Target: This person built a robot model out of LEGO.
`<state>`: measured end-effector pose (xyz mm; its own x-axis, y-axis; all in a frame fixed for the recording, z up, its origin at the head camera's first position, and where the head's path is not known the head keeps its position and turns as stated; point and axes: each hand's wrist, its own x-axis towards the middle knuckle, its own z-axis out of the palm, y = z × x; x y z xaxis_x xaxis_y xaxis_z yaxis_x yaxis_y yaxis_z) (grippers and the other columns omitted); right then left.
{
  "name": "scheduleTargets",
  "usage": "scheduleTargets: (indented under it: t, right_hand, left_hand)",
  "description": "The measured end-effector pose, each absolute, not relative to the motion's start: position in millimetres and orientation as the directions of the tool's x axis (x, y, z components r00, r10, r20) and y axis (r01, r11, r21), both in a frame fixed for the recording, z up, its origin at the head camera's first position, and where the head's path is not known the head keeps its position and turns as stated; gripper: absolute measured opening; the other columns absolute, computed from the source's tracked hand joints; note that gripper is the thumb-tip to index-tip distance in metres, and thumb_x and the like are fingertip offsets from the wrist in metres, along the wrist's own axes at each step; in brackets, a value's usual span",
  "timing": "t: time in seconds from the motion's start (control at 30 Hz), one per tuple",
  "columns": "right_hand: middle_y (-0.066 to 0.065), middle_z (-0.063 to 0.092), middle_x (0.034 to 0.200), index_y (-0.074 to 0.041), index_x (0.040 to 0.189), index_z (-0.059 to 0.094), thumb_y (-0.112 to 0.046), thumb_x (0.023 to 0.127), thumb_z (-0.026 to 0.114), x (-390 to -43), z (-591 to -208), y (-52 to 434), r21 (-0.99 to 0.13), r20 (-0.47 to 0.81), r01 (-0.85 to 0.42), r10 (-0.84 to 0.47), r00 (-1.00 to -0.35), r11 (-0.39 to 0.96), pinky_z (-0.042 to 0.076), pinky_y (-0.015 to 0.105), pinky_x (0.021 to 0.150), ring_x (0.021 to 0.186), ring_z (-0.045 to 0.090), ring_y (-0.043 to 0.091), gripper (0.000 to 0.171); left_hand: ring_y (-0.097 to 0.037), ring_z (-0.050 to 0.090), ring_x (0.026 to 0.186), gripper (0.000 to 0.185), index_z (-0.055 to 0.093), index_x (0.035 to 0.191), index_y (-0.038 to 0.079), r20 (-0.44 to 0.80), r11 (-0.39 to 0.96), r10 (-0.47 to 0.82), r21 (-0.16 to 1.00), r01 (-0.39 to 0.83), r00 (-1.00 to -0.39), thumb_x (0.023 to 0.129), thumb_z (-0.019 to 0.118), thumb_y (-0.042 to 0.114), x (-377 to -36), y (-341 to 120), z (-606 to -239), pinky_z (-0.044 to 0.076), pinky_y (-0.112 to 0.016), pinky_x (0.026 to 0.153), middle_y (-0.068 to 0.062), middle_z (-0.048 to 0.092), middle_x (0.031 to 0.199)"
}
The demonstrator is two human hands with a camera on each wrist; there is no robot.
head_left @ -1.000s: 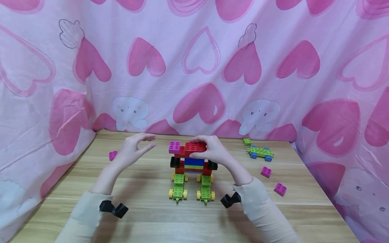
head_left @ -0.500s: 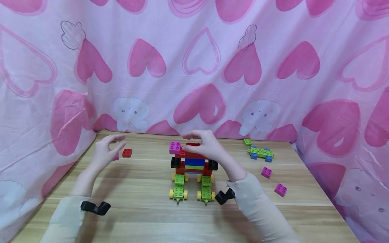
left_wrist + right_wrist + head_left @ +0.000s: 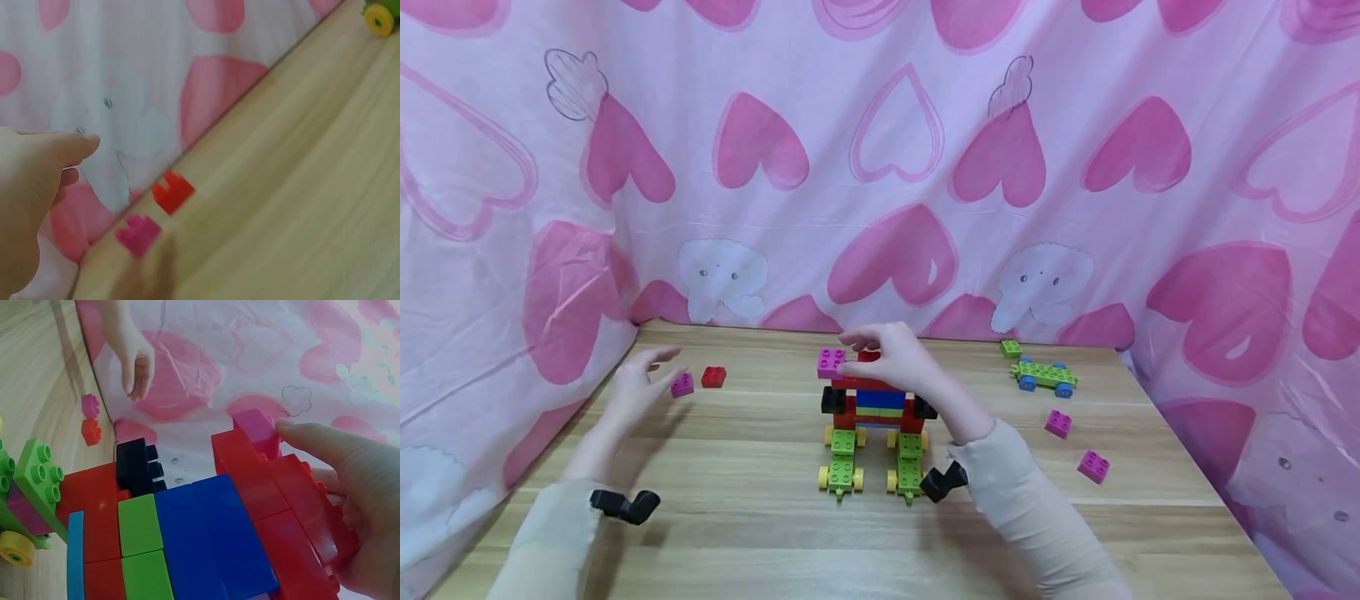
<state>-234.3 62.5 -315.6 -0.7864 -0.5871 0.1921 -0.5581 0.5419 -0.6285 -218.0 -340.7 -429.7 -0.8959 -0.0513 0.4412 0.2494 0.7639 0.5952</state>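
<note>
Your block model (image 3: 872, 417) stands in the middle of the desk (image 3: 775, 517), and most of it looks built: two green wheeled bases side by side carry a red, blue and green body with black blocks at each end. The top row seems the part in hand, with a pink block (image 3: 831, 363) seated at its left end. Loose pieces remain, so I judge the build is not finished.

Your right hand (image 3: 891, 360) rests on the red top blocks, its fingers curled round them with a fingertip touching the pink block. Your left hand (image 3: 632, 387) hovers spread and empty, near a small pink block (image 3: 682, 385) and a red block (image 3: 713, 377) at the desk's far left.

The body's long axis runs left to right across your view; the wheeled bases point toward you.
</note>
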Motion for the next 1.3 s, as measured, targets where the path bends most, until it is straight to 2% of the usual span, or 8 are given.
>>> scheduleTargets:
  t: [0.17,0.43,0.8,1.03,1.3]
  right_hand:
    - [0.002,0.07,0.12,-0.015,0.127,0.067,-0.032,0.084,0.078,-235.1,-318.8,61.5,-0.62,0.163,-0.536,-0.574,-0.802,0.573,0.055,0.033,0.093,0.11,0.064,0.017,0.047]
    - [0.001,0.072,0.114,-0.016,0.122,0.07,-0.036,0.082,0.079,-235.4,-321.4,60.7,-0.593,0.142,-0.528,-0.566,-0.812,0.608,0.055,0.03,0.088,0.104,0.064,0.015,0.046]
    - [0.001,0.073,0.11,-0.017,0.118,0.072,-0.037,0.082,0.079,-234.7,-322.4,60.0,-0.573,0.154,-0.531,-0.554,-0.818,0.625,0.055,0.027,0.082,0.097,0.063,0.014,0.043]
    - [0.0,0.073,0.11,-0.017,0.118,0.072,-0.038,0.082,0.079,-235.2,-324.4,59.7,-0.574,0.158,-0.525,-0.544,-0.824,0.628,0.054,0.029,0.084,0.098,0.063,0.015,0.043]
    - [-0.001,0.073,0.11,-0.018,0.117,0.072,-0.038,0.082,0.079,-234.8,-324.9,59.8,-0.571,0.161,-0.52,-0.534,-0.83,0.635,0.054,0.031,0.085,0.1,0.062,0.015,0.041]
  left_hand:
    - [-0.057,0.045,0.118,0.053,0.048,0.137,-0.007,0.295,0.756,-0.065,0.638,0.146,-0.953,0.094,0.065,0.019,-219.0,-346.5,-441.7,0.039,-0.067,0.095,-0.037,0.046,0.136]
    - [-0.065,0.032,0.126,0.069,0.034,0.146,-0.007,0.159,0.754,-0.024,0.651,0.087,-0.987,0.094,0.067,0.023,-227.2,-353.5,-453.6,0.031,-0.071,0.102,-0.041,0.031,0.145]
    - [-0.056,0.047,0.121,0.066,0.032,0.143,-0.015,0.124,0.763,0.025,0.639,0.099,-0.992,0.093,0.066,0.012,-235.6,-356.3,-468.3,0.04,-0.063,0.102,-0.044,0.042,0.135]
    - [-0.058,0.043,0.122,0.06,0.035,0.139,-0.017,0.133,0.802,0.038,0.587,0.11,-0.99,0.093,0.064,0.009,-235.6,-358.4,-472.8,0.035,-0.065,0.103,-0.045,0.041,0.134]
    - [-0.059,0.044,0.12,0.054,0.04,0.137,-0.015,0.16,0.84,0.024,0.531,0.107,-0.987,0.094,0.063,0.008,-235.2,-358.9,-478.1,0.037,-0.065,0.101,-0.045,0.043,0.131]
